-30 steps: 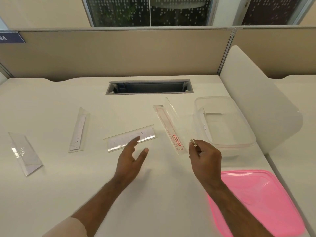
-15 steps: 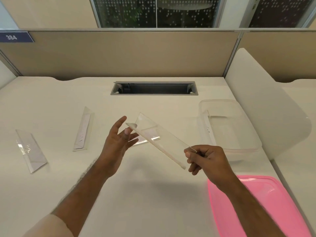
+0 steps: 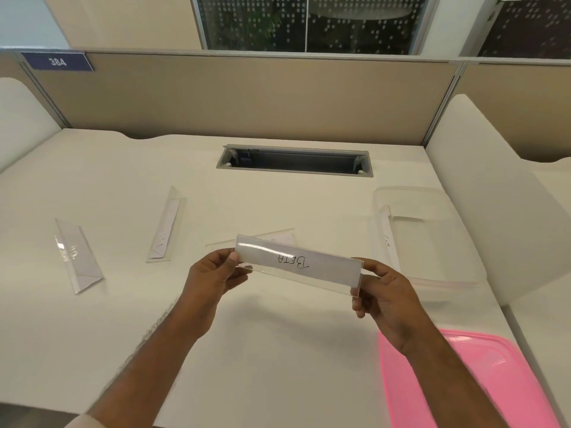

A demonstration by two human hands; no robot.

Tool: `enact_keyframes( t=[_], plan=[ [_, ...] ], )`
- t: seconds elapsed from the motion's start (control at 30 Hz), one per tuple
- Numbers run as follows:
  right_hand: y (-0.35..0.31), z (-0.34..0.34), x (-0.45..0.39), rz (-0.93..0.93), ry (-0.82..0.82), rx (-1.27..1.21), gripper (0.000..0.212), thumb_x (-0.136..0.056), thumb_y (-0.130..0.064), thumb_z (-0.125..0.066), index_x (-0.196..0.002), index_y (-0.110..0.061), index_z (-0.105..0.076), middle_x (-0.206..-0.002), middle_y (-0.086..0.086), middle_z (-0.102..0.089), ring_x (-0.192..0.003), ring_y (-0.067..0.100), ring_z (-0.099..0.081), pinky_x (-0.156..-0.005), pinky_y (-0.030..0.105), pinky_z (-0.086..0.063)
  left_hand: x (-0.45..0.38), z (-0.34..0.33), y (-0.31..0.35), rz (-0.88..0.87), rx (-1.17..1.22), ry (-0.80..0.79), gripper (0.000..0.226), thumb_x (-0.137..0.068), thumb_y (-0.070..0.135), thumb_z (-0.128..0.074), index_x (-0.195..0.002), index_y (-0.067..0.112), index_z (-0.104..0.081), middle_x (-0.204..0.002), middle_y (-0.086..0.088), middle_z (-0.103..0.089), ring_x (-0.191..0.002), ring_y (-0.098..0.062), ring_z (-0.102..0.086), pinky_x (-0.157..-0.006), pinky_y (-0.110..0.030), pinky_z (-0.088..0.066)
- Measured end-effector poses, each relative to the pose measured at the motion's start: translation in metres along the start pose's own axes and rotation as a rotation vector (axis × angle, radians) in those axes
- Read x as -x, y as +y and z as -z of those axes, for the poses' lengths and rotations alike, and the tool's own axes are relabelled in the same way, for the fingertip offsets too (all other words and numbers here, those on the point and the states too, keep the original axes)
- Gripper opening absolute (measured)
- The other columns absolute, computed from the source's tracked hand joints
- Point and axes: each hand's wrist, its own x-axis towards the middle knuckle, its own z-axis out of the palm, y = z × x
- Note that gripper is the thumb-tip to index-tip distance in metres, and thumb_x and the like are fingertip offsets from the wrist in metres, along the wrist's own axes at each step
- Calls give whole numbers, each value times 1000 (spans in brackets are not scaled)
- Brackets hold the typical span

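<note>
You pinch the clear acrylic name holder (image 3: 298, 266) at both ends — left hand (image 3: 213, 281), right hand (image 3: 381, 293) — so its "BETA" card stays readable.

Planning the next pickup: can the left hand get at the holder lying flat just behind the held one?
Likely not yet: the left hand pinches the BETA holder, which partly hides that flat holder.

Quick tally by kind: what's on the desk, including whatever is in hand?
Sign holders: 5. BETA holder in left hand and right hand; far-left holder, left holder, middle holder on the desk; boxed holder
Clear box: 1
Pink lid: 1
Total: 7
</note>
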Motion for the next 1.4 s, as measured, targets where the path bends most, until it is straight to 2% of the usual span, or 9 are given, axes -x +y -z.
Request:
enact_keyframes(
  t=[0.17,0.37,0.6,0.83,1.0,1.07,1.2,1.33,1.4],
  plan=[
    [-1,-5,2,0,2,-92,15,-89,-8,-59,-99,0,-65,-66,17,-61,-48,27,-59,-41,31,-46,12,1,2,17,0,110,23,-98,15,-61,-113,0,-69,-107,-20,-71,-100,-24,-66,-96,-36,-52],
    [-4,-17,9,38,-61,-172,36,-84,-34,-60,-94,-1,-67,-75,22,-66,-57,34,-63,-51,35,-53,22,8,8,13,8,162,19,-98,16,-61,-106,4,-73,-101,-15,-75,-97,-19,-69,-92,-29,-53],
    [0,-36,13,165,14,-11,12,-91,-5,-60,-92,4,-69,-92,25,-72,-64,32,-67,-58,36,-57,24,20,17,-5,11,204,17,-99,16,-60,-101,9,-75,-94,-11,-76,-93,-22,-70,-92,-33,-53],
    [-4,-53,6,218,117,49,15,-94,-5,-57,-88,0,-70,-88,20,-73,-65,31,-68,-60,36,-58,18,38,26,-4,-88,161,18,-96,15,-63,-90,14,-79,-86,-4,-77,-84,-14,-71,-93,-32,-54],
    [-6,-68,0,225,160,21,18,-94,-5,-57,-83,-2,-71,-82,21,-71,-65,32,-68,-61,35,-59,13,50,39,-7,-235,153,11,-95,26,-66,-95,25,-78,-93,5,-77,-93,-19,-69,-92,-32,-53],
    [-7,-74,-1,218,155,17,18,-94,-4,-57,-83,-1,-70,-82,22,-70,-65,32,-69,-61,36,-59,9,53,51,-70,-333,161,8,-94,30,-68,-96,31,-75,-98,11,-74,-97,-13,-67,-83,-25,-50],
    [-13,-85,-6,212,143,57,18,-95,-6,-56,-87,4,-69,-85,24,-70,-68,34,-70,-66,38,-60,-6,53,80,-203,-504,13,7,-91,35,-70,-93,35,-77,-93,22,-76,-90,4,-67,-74,-13,-44],
    [-18,-97,-8,210,123,122,20,-95,-8,-57,-88,6,-69,-85,25,-70,-69,34,-71,-68,40,-60,-23,35,110,-208,-682,-264,8,-91,39,-69,-91,40,-77,-92,23,-76,-86,4,-68,-77,-19,-49],
    [-22,-102,-9,206,102,171,20,-95,-8,-57,-86,5,-70,-84,24,-70,-70,33,-70,-71,42,-60,-31,25,120,-167,-814,-399,11,-92,38,-67,-98,39,-77,-98,20,-76,-90,-3,-69,-85,-29,-54]
  ],
)
